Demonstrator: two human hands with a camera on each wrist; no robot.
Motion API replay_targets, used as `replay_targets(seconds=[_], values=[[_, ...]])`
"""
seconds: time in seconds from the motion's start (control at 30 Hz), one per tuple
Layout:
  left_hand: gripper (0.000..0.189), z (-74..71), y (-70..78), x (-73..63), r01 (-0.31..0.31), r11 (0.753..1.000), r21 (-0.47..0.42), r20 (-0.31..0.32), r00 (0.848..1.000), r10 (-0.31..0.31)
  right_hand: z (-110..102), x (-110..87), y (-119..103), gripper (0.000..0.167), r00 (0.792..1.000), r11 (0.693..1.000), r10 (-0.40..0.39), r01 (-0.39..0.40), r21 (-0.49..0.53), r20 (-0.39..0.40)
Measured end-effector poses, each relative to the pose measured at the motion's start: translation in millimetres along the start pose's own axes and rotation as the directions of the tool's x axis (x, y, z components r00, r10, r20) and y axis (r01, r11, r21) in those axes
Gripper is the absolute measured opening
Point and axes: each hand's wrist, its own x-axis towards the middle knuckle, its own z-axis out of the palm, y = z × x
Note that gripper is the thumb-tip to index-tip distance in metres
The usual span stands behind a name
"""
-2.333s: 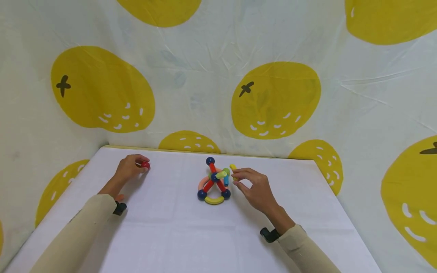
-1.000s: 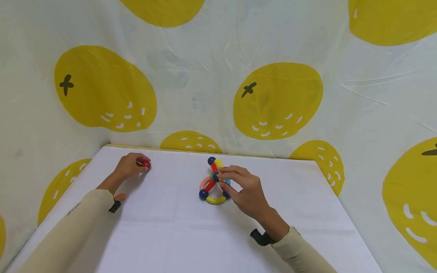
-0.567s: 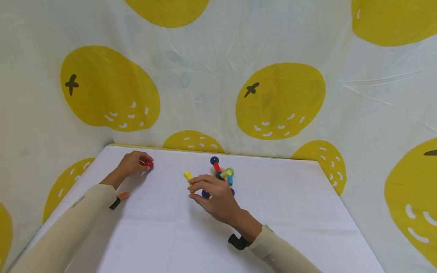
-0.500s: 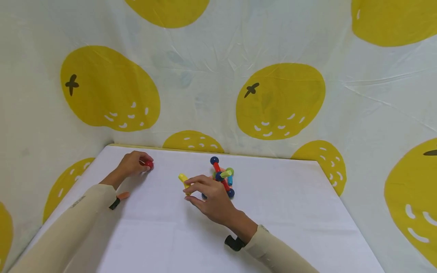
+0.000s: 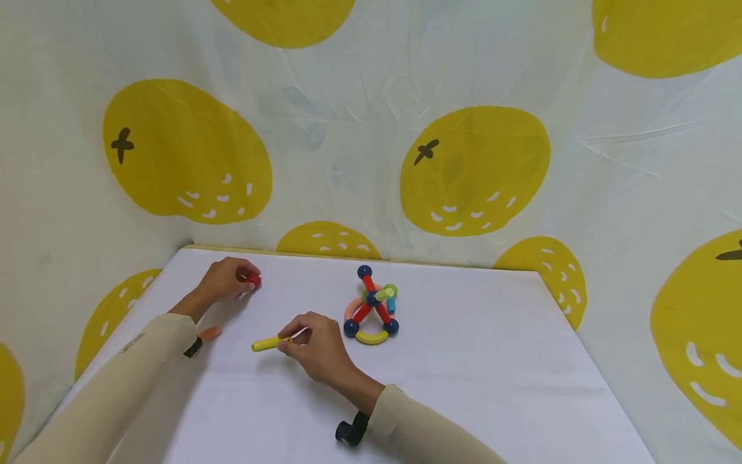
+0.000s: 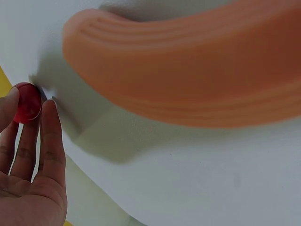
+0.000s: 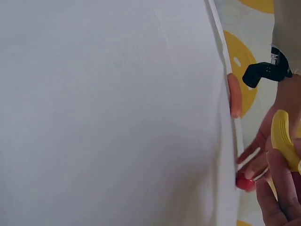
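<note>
At the table's back left, my left hand (image 5: pixel 223 281) pinches a red ball (image 6: pixel 29 102) between thumb and fingers. My right hand (image 5: pixel 315 345) holds a yellow curved magnetic stick (image 5: pixel 266 344) by one end, just above the table left of centre. Its bend shows in the right wrist view, where the fingertips hide part of it. Right of that hand, and apart from it, stands a ball-and-stick model (image 5: pixel 373 303) with dark blue balls, red straight sticks, a yellow arc at its front and green, blue and pink parts.
An orange curved stick (image 5: pixel 210 333) lies by the left wrist and looms large in the left wrist view (image 6: pixel 188 70). White cloth covers the table (image 5: pixel 475 374). A fruit-printed curtain (image 5: pixel 348 161) rises behind and beside it.
My right hand has carried the yellow stick from the model's right side, across its front, to the left and nearer me. The left hand keeps its hold on the red ball.
</note>
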Motion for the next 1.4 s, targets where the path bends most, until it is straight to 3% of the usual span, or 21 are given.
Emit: replay_targets(seconds=[0.07, 0.17, 0.33, 0.5, 0.67, 0.87, 1.0, 1.2, 1.4], values=[[0.031, 0.3, -0.3, 0.7, -0.003, 1.0, 0.005, -0.001, 1.0, 0.003, 7.1, 4.5, 2.5, 0.013, 0.996, 0.995, 0.089, -0.089, 0.053, -0.002], [0.032, 0.7, -0.5, 1.1, 0.007, 1.0, 0.004, 0.005, 1.0, -0.007, 17.7, 10.2, 7.6, 0.011, 0.987, 0.983, 0.162, -0.162, 0.083, 0.008], [0.031, 0.0, -0.5, 0.2, 0.005, 1.0, -0.008, 0.004, 1.0, -0.005, 32.0, 14.9, 7.7, 0.006, 0.98, 0.978, 0.199, -0.2, 0.065, 0.031], [0.03, -0.5, -1.4, 0.8, -0.013, 1.0, -0.025, -0.002, 1.0, 0.013, 46.0, 16.9, 1.9, 0.012, 0.976, 0.975, 0.217, -0.216, -0.044, 0.006], [0.029, -0.5, -1.1, -0.1, -0.004, 0.999, -0.043, 0.005, 1.0, 0.004, 59.0, 19.2, -2.6, 0.023, 0.966, 0.942, 0.255, -0.258, -0.214, -0.044], [0.031, -0.4, 1.2, -1.8, 0.033, 0.997, -0.063, 0.022, 0.999, -0.032, 75.7, 21.9, -5.6, 0.032, 0.975, 0.91, 0.221, -0.211, -0.356, -0.015], [0.032, 0.8, 1.5, -2.3, 0.042, 0.997, -0.067, 0.028, 0.999, -0.04, 86.8, 22.8, -8.9, 0.033, 0.981, 0.903, 0.194, -0.175, -0.393, 0.01], [0.031, 2.3, 0.5, -1.7, 0.032, 0.998, -0.061, 0.021, 0.999, -0.03, 91.1, 24.1, -12.5, 0.032, 0.978, 0.9, 0.205, -0.177, -0.399, 0.027], [0.031, 2.2, -1.1, -0.9, 0.028, 0.998, -0.06, 0.017, 0.999, -0.027, 73.6, 19.3, -12.9, 0.022, 0.975, 0.92, 0.22, -0.195, -0.341, 0.037]])
